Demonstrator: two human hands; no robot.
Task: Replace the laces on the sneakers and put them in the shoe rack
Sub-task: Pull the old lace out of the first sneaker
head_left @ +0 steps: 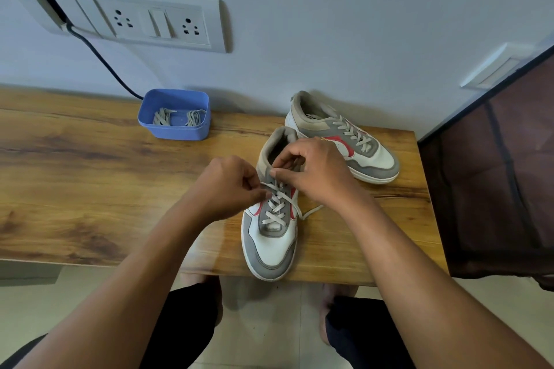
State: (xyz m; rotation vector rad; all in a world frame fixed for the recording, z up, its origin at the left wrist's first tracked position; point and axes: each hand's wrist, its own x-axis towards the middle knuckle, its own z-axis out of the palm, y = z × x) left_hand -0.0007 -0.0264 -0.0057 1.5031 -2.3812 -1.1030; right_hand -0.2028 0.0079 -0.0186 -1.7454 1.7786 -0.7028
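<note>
The near sneaker (271, 237) stands on the wooden table (90, 174), toe toward me and just over the front edge. The far sneaker (344, 141) sits behind it to the right, laced. My left hand (227, 186) pinches the lace (277, 207) at the upper crossings. My right hand (314, 171) has thumb and forefinger closed on the same lace by the top eyelets, its other fingers curled over the tongue. One loose end (311, 211) trails onto the table on the right side of the shoe.

I judge the lace flat, soft and limp: it will twist and slide back through the eyelets unless I keep tension, so I take it close to the tip and close to the eyelet. The shoe looks light, with a firm sole; for carrying, the heel collar is the place to grab.

Two bundles of laces (163, 117) lie in the blue tub (175, 118) by the wall. The red mark on each shoe's side carries no lettering I can read, and I see no other writing
</note>
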